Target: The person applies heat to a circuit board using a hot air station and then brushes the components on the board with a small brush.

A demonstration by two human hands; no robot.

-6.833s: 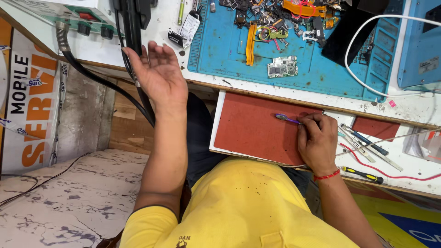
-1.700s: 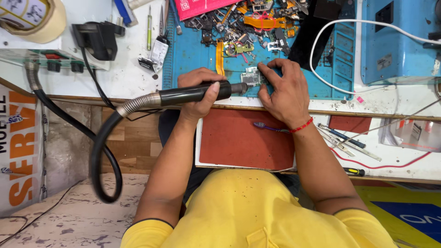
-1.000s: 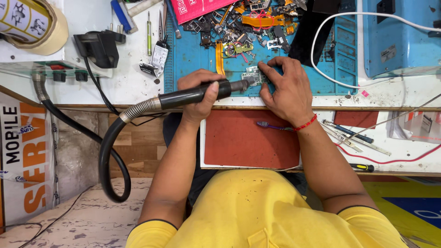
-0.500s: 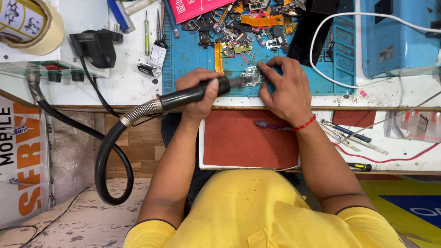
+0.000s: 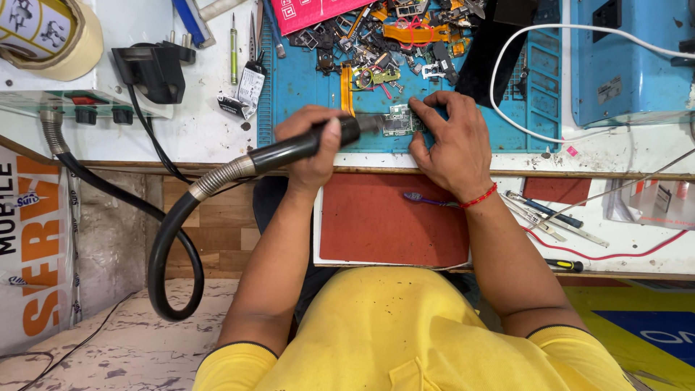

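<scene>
Green circuit board [image 5: 397, 120], small, lying flat on the blue work mat [image 5: 304, 80] near its front edge. Right hand [image 5: 450, 141]: fingers [image 5: 421, 114] bent over the board's right side, tips touching it and pinning it to the mat. Left hand [image 5: 311, 145]: fingers wrapped tight round the black handle of a hot-air wand [image 5: 311, 143]; its metal nozzle points at the board's left edge, just beside it. Ribbed black hose [image 5: 170, 239] runs from the handle, loops below the bench edge and climbs to a white station [image 5: 79, 98] at far left. Loose phone parts [image 5: 391, 32] heaped at the mat's back. Red pad [image 5: 384, 221] under the forearms, purple brush [image 5: 427, 198] on it. Tweezers and screwdrivers [image 5: 550, 217] to the right. Blue box [image 5: 622, 61], white cable [image 5: 521, 80] beside it. Tape roll [image 5: 51, 36] at top left.
</scene>
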